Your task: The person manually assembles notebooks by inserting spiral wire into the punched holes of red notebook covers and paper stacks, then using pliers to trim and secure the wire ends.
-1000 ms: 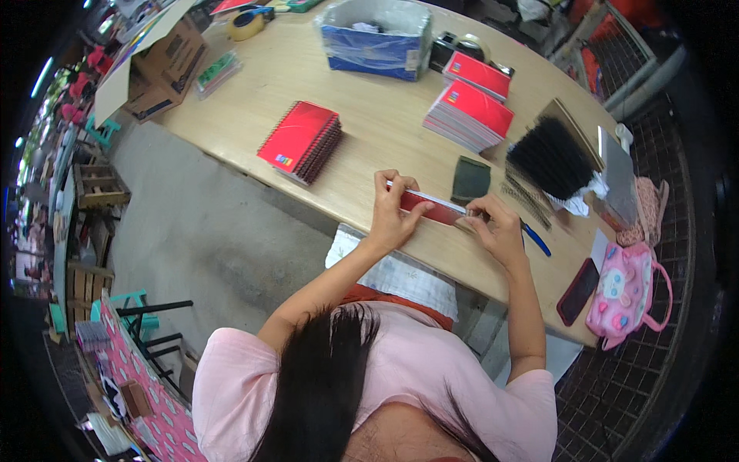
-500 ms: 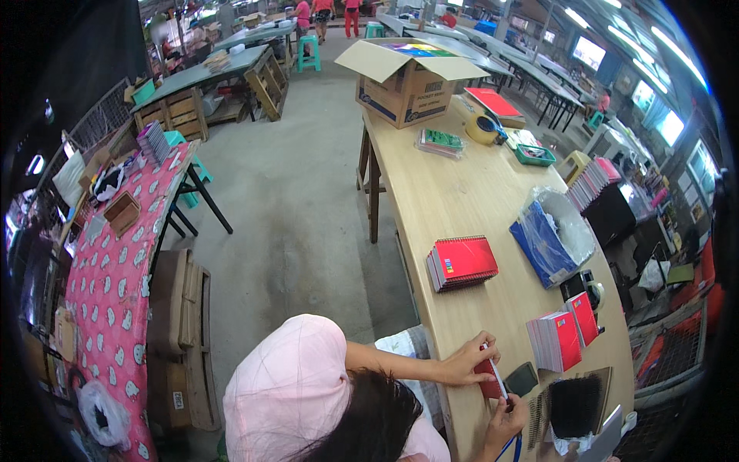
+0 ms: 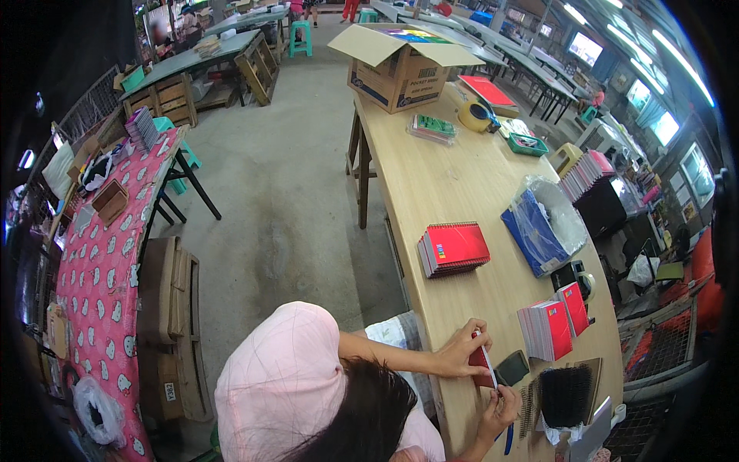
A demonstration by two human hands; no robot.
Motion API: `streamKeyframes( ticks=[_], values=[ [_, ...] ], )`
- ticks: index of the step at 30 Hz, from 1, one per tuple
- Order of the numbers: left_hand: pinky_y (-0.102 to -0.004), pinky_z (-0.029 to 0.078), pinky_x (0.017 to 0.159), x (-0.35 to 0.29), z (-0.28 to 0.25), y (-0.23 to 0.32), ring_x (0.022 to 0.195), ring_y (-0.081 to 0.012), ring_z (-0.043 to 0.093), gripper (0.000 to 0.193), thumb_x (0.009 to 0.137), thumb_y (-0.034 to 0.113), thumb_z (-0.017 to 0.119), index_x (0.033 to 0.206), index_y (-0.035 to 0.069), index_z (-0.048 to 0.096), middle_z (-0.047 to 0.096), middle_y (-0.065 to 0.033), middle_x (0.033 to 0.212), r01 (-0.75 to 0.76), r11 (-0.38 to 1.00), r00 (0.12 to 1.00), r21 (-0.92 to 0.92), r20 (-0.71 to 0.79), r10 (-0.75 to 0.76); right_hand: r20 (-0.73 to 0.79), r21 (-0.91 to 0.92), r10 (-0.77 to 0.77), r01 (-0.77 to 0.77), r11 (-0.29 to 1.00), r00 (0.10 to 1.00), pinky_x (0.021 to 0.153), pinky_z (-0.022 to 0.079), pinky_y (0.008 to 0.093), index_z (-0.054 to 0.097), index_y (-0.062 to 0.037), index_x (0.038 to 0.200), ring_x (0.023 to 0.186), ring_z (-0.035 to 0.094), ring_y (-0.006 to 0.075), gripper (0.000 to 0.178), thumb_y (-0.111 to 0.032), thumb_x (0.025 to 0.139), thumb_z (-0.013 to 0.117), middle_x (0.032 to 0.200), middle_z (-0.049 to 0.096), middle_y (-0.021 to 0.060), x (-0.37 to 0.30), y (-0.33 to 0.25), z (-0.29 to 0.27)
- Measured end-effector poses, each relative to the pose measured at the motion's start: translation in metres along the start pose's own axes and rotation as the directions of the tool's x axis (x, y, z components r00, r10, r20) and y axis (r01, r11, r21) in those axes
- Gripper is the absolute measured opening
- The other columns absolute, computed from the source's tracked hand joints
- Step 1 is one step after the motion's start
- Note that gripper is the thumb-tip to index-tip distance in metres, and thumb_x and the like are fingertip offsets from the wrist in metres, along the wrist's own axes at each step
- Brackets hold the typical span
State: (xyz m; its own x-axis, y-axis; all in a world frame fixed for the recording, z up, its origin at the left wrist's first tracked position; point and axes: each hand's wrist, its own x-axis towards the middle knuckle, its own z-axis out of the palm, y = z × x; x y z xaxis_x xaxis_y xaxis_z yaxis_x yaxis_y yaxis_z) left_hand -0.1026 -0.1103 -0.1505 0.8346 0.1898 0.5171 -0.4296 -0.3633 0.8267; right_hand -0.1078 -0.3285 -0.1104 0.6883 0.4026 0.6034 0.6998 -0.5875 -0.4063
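At the near part of the wooden table, a small red notebook point(image 3: 483, 366) is held on edge between my hands. My left hand point(image 3: 462, 354) is closed around its upper end, thumb and fingers on either side. My right hand point(image 3: 500, 410) pinches at its lower end, along the pale edge; a thin blue strip point(image 3: 509, 440) shows beside this hand. Just right of the notebook lies a dark, flat pad-like item point(image 3: 512, 368). Black wire spiral coils point(image 3: 566, 396) lie close to my right hand. Red-covered notebooks point(image 3: 545, 329) stand stacked beyond them.
Another stack of red spiral notebooks point(image 3: 454, 248) sits farther up the table point(image 3: 400, 165). Nearby are a blue plastic-wrapped box point(image 3: 535, 240), a tape roll point(image 3: 474, 115), a green tray point(image 3: 527, 144) and an open carton point(image 3: 400, 77). A pink-covered table point(image 3: 100, 285) stands left.
The view has shifted slightly, so the table's contents appear higher and farther left. Both hands keep hold of the red notebook, with little change in grip.
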Motion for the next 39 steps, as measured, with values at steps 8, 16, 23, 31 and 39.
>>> streamKeyframes(
  ticks=[8, 16, 23, 31, 39],
  values=[
    [-0.0437, 0.042, 0.089, -0.001, 0.001, -0.006, 0.103, -0.0337, 0.049, 0.055, 0.07, 0.043, 0.086, 0.101, 0.011, 0.053, 0.039, -0.0164, 0.118, -0.058, 0.998, 0.998, 0.019, -0.022, 0.058, 0.104, 0.012, 0.191, -0.193, 0.981, 0.976, 0.069, 0.046, 0.0366, 0.063, 0.002, 0.099, 0.077, 0.057, 0.0269, 0.017, -0.008, 0.087, 0.068, 0.089, 0.06, 0.014, 0.007, -0.024, -0.004],
    [-0.0431, 0.043, 0.087, -0.002, 0.001, -0.008, 0.102, -0.0333, 0.049, 0.054, 0.07, 0.043, 0.086, 0.101, 0.011, 0.053, 0.039, -0.0159, 0.118, -0.053, 0.999, 0.998, -0.002, -0.02, 0.053, 0.097, 0.032, 0.162, -0.165, 0.986, 0.982, 0.069, 0.046, 0.0377, 0.063, 0.0039, 0.101, 0.081, 0.059, 0.0276, 0.02, -0.015, 0.094, 0.062, 0.09, 0.061, 0.016, -0.002, -0.005, 0.005],
    [-0.0431, 0.043, 0.086, -0.001, -0.001, -0.007, 0.1, -0.0333, 0.049, 0.053, 0.071, 0.042, 0.085, 0.1, 0.011, 0.054, 0.04, -0.0157, 0.118, -0.069, 0.996, 0.997, -0.05, 0.013, 0.07, 0.153, -0.011, 0.256, -0.258, 0.966, 0.955, 0.069, 0.047, 0.0379, 0.065, 0.0034, 0.104, 0.081, 0.059, 0.0298, 0.025, -0.019, 0.098, 0.058, 0.093, 0.062, 0.0173, 0.018, -0.039, -0.006],
    [-0.0431, 0.043, 0.087, 0.001, -0.004, -0.004, 0.1, -0.0329, 0.049, 0.051, 0.071, 0.038, 0.086, 0.1, 0.011, 0.053, 0.04, -0.0154, 0.118, -0.094, 0.995, 0.995, -0.042, 0.017, 0.095, 0.165, -0.083, 0.166, -0.153, 0.985, 0.972, 0.07, 0.047, 0.0387, 0.062, 0.0038, 0.098, 0.084, 0.059, 0.032, 0.023, -0.019, 0.096, 0.059, 0.092, 0.059, 0.0157, 0.022, -0.034, -0.003],
    [-0.0428, 0.043, 0.087, -0.001, -0.004, -0.005, 0.1, -0.0323, 0.049, 0.051, 0.071, 0.038, 0.086, 0.1, 0.011, 0.054, 0.04, -0.0153, 0.118, -0.122, 0.99, 0.992, -0.07, 0.014, 0.123, 0.301, -0.144, 0.146, -0.107, 0.984, 0.942, 0.083, 0.046, 0.0434, 0.063, 0.0024, 0.111, 0.092, 0.059, 0.035, 0.038, -0.031, 0.094, 0.062, 0.104, 0.063, 0.0191, 0.025, -0.027, -0.01]
  ],
)
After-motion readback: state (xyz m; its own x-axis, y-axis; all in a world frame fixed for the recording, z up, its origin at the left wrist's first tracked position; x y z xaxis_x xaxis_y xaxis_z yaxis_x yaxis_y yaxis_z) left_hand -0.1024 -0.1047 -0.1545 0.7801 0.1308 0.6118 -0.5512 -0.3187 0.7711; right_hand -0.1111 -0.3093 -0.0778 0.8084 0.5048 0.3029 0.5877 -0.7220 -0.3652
